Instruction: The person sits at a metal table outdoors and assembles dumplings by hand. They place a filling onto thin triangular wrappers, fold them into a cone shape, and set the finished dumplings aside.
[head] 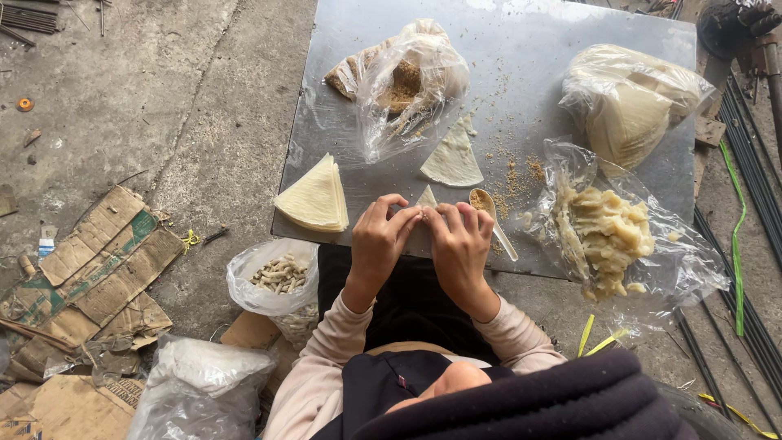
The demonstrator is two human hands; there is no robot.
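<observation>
A small triangular wrapper (426, 197) sat pinched between both hands at the near edge of the metal bench (521, 73), the left hand (379, 240) and right hand (460, 244) each in a closed grip on it, folding. A bag of finished rolls (279, 275) lay left; a stack of wrappers (314, 198) and a spoon of filling (487, 210) remained, so much seemed left.

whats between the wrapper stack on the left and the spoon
In the head view, both hands lie between the wrapper stack and the spoon: left hand, right hand, pinching a small wrapper together.
</observation>
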